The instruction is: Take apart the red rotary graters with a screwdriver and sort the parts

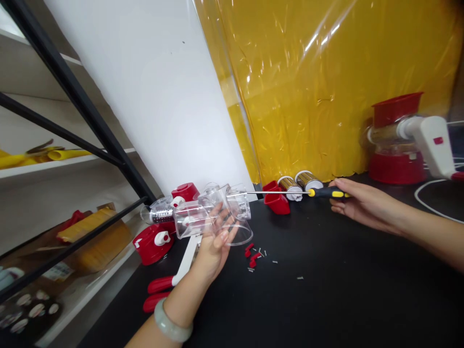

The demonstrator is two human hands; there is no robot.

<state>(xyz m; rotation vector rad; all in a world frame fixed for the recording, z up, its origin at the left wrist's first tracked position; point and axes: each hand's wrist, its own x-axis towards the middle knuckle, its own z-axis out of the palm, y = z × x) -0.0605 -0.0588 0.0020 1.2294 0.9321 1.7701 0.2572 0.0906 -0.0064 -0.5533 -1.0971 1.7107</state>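
Note:
My left hand (217,237) is closed round a clear plastic grater housing (194,220), holding it above the black table. In my right hand (357,200) is a screwdriver (328,193) with a black and yellow handle. Its long shaft points left, and the tip meets the right end of the housing; whether it sits on a screw is too small to tell. Below the housing, small red plastic parts (253,258) and several loose screws (274,262) lie on the table. White crank handles with red grips (161,285) are beside my left forearm.
Two grater drums (308,180) and red hoppers (277,200) lie near the yellow film. Red bases (152,245) stand at the left. An assembled rotary grater (397,140) stands at the back right, near a white cable (427,198). A black-framed shelf (108,145) borders the left.

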